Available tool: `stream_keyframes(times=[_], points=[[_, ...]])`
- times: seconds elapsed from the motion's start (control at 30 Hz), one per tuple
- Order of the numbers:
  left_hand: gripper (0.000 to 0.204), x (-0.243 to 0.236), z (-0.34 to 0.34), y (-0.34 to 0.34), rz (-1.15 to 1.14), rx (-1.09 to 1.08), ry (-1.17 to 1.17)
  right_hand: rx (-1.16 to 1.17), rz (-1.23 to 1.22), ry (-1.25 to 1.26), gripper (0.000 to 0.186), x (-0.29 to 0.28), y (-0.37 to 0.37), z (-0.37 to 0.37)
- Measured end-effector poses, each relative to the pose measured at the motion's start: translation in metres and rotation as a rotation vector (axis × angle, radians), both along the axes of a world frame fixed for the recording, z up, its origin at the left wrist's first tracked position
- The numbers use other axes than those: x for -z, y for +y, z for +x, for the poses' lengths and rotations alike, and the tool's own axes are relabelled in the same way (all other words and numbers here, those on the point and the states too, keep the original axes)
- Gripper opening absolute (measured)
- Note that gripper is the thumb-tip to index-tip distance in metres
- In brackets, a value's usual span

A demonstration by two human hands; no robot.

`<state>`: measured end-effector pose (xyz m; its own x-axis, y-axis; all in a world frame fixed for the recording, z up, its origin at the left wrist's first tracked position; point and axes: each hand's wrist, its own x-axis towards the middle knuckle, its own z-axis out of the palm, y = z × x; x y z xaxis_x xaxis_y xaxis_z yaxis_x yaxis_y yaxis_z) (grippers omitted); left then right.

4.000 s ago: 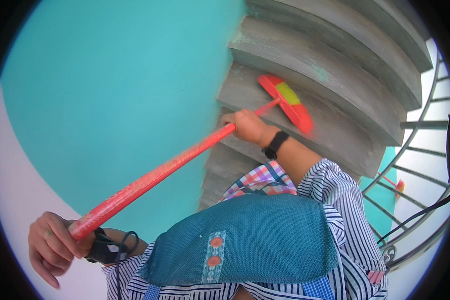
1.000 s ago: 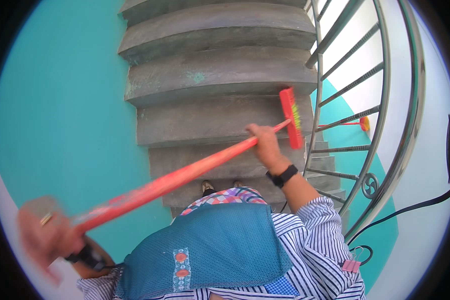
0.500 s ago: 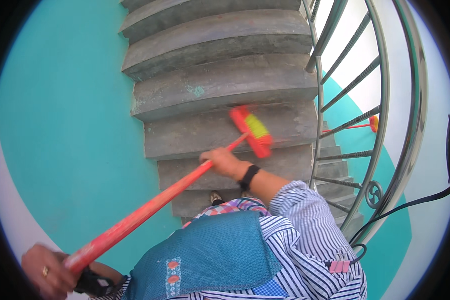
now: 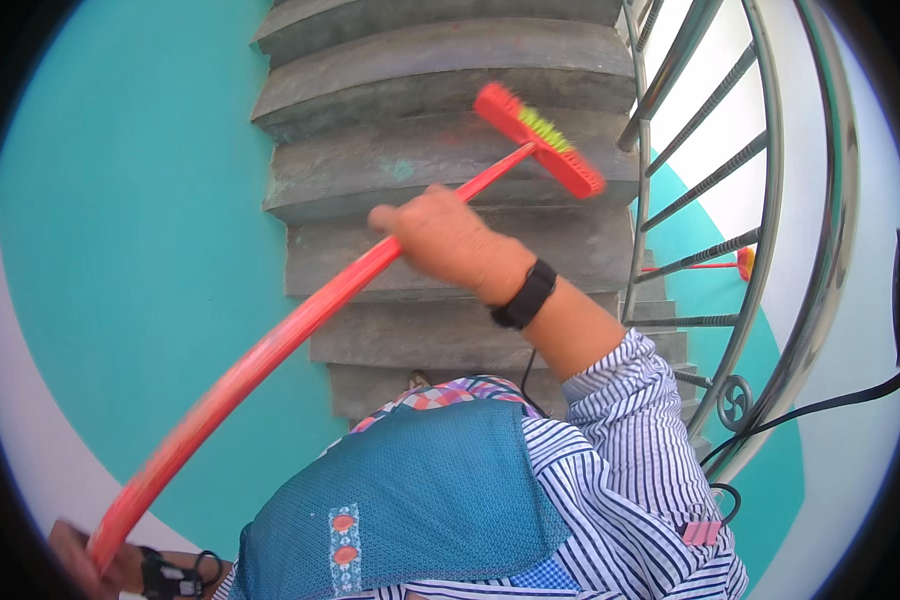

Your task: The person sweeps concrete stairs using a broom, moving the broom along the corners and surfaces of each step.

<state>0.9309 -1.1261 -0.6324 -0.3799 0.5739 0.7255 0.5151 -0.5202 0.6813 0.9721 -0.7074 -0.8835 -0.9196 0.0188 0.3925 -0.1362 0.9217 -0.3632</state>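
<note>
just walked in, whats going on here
Someone in a striped shirt holds a red broom on a grey staircase. The right grip is closed around the handle partway along; the left grip is at its lower-left end. The broom head shows against the staircase; whether it touches is unclear. A metal railing runs along the right.

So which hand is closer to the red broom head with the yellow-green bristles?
Right. The right hand holds the long red broom handle a little below the broom head; the left hand is much farther away, at the handle's opposite end.
</note>
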Motion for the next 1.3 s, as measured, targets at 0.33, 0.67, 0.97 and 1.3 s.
stream_keyframes(times=[0.33, 0.67, 0.97, 1.3], points=[[0.038, 0.110, -0.041, 0.050, -1.458, -0.030, -0.686, 0.082, 0.184, -0.285, 0.007, 0.130, 0.077, 0.034], [0.033, 0.217, 0.005, 0.054, -1.727, -0.123, -1.185, -0.048, 0.277, -0.424, 0.004, 0.177, 0.057, 0.035], [0.038, 0.305, 0.006, 0.072, -1.802, 0.220, -1.400, 0.053, 0.306, -0.480, 0.002, 0.245, 0.085, 0.072], [0.043, 0.090, -0.025, -0.074, -1.283, -0.485, -0.561, 0.019, 0.046, -0.228, 0.009, 0.140, -0.033, 0.005]])
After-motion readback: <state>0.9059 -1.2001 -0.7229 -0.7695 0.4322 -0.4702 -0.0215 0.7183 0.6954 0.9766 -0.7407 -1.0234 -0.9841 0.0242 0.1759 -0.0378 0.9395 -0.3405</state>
